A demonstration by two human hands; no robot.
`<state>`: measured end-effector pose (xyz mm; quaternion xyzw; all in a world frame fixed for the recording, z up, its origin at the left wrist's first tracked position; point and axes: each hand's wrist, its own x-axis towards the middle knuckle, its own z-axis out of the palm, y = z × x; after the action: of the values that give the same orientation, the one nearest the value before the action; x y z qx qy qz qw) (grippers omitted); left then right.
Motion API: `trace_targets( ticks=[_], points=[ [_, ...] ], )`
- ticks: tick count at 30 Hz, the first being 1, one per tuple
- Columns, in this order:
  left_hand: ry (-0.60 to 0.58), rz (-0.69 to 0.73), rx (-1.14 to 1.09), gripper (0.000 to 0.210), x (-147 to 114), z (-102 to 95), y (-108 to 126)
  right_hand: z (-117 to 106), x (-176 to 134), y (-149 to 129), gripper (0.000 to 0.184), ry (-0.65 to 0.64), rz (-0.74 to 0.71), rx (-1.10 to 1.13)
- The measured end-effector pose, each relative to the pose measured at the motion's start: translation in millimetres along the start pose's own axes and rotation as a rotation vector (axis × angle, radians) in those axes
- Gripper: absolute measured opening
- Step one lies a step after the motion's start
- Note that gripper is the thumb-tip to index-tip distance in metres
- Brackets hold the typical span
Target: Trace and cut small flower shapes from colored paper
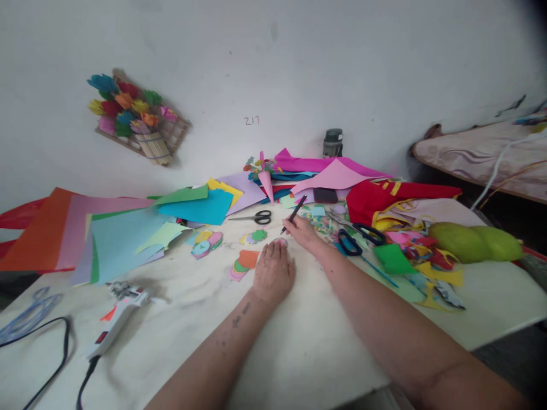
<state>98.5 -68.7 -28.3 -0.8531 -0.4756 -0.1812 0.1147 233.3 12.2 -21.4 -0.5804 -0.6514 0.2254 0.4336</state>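
Note:
My right hand (301,232) is closed round a black pen (297,208), whose tip points down at a small pink paper piece (281,242). Flat on the table, my left hand (274,272) rests with its fingertips at that piece and partly covers it. Just left of it lie round paper cutouts in orange, green and pink (241,265). Farther out are a green scalloped cutout (258,235) and a pile of pastel circles (207,244). Small black-handled scissors (262,217) lie beyond my hands.
A white glue gun (115,324) with a black cord lies at left front. Coloured sheets (123,239) cover the back left. Larger scissors (350,242), paper scraps, red cloth (367,202) and a green lumpy object (474,242) are at right. A phone (325,196) lies at the back.

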Motion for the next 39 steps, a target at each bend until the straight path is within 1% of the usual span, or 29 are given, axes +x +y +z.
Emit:
trace_targets(
  ticks=[7, 11, 13, 23, 27, 32, 35, 39],
  points=[
    [-0.008, -0.008, -0.012, 0.045, 0, 1.3, 0, -1, -2, -7, 0.027, -0.056, -0.001, 0.055],
    [-0.034, -0.020, -0.014, 0.046, 0, 0.6, 1, 1, -2, -5, 0.014, -0.030, -0.004, 0.018],
    [-0.040, -0.019, -0.012, 0.045, 0, 0.2, 1, 2, -3, -4, 0.011, -0.015, -0.013, 0.020],
    [-0.047, -0.029, -0.030, 0.046, 1, -3.1, 2, 0, -4, -7, 0.016, -0.035, 0.023, -0.036],
    [-0.056, -0.026, -0.038, 0.046, 1, -4.4, 2, 0, -4, -6, 0.018, -0.026, 0.016, -0.030],
    [-0.050, -0.034, -0.045, 0.046, 1, -4.3, 2, 0, -3, -2, 0.023, -0.014, 0.028, 0.073],
    [-0.066, -0.029, -0.040, 0.047, 1, -5.7, 2, 0, -2, 1, 0.024, -0.009, 0.048, 0.191],
    [-0.108, -0.048, -0.022, 0.048, 2, -9.1, 4, 1, 1, 5, 0.023, -0.034, 0.078, 0.366]
  ],
)
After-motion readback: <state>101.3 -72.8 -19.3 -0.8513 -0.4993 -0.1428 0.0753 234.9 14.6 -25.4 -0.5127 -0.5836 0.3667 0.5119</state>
